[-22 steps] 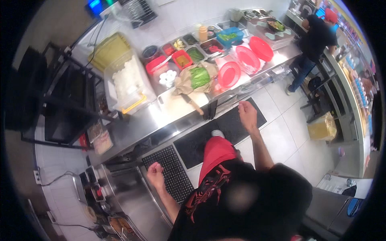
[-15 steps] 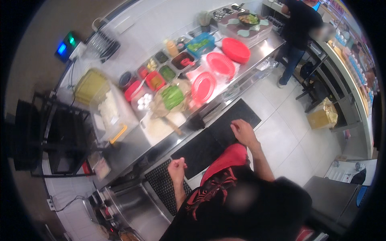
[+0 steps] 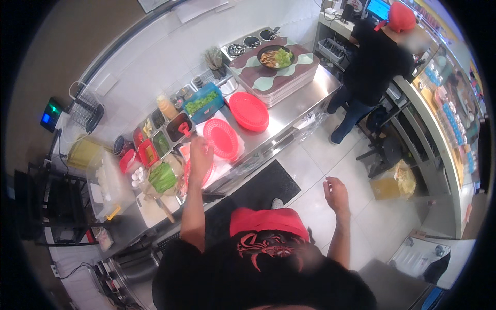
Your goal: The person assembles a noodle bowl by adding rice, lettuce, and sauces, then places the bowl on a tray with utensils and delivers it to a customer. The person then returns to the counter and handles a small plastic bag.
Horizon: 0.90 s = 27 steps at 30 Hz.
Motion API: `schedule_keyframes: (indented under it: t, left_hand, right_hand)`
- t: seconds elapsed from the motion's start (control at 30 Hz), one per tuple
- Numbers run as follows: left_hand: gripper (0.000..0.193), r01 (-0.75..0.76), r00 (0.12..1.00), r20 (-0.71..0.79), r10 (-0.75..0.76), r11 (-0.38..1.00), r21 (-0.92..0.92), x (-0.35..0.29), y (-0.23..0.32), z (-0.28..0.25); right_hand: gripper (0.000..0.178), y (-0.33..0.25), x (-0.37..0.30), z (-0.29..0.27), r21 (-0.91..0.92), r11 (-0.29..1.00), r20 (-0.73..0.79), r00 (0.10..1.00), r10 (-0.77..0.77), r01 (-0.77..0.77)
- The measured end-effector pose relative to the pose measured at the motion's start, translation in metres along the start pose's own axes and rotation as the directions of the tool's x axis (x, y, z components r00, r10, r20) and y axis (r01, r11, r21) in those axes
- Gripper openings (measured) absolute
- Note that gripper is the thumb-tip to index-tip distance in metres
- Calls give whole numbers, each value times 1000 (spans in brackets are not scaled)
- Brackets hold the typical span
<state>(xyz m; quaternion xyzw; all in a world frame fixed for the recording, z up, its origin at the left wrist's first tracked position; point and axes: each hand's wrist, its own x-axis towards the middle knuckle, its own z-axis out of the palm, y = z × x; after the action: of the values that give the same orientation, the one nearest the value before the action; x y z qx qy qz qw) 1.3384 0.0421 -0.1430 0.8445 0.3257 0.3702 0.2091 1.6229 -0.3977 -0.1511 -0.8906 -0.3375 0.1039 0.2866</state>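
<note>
My left hand reaches over the counter above a red oval basket, which it partly hides. Its fingers look loosely stretched, close to the red utensil in a dark sauce container; contact cannot be made out. Beside it lies another red basket on white paper, and farther right a stack of red baskets. Out over the floor on the right hangs my right hand, empty, its fingers loosely bent and apart.
Green leaves and a knife by a cutting board are at the counter's left. A blue tub stands behind the baskets. A bowl of food rests on stacked trays. A co-worker stands at the far right.
My view has swung, and I am nearer the stacked trays. My left hand has risen from beside my body to over the counter. My right hand still hangs free.
</note>
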Motion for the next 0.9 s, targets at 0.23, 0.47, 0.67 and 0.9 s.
schedule_keyframes:
  t: [0.23,0.47,0.67,0.9]
  left_hand:
    - [25,113,990,85,-114,993,15,185,-17,92]
    - [27,-9,935,347,-79,969,245,302,-142,188]
    - [35,-47,816,548,-182,925,378,339,-157,242]
    - [20,125,836,487,-252,952,278,337,-171,248]
  right_hand:
    - [23,1,106,15,267,963,-23,1000,-21,26]
    - [25,-39,218,58,380,924,148,985,-93,30]
    - [24,-56,312,69,468,880,144,990,8,-75]
    - [25,-101,393,60,409,913,120,991,-59,4]
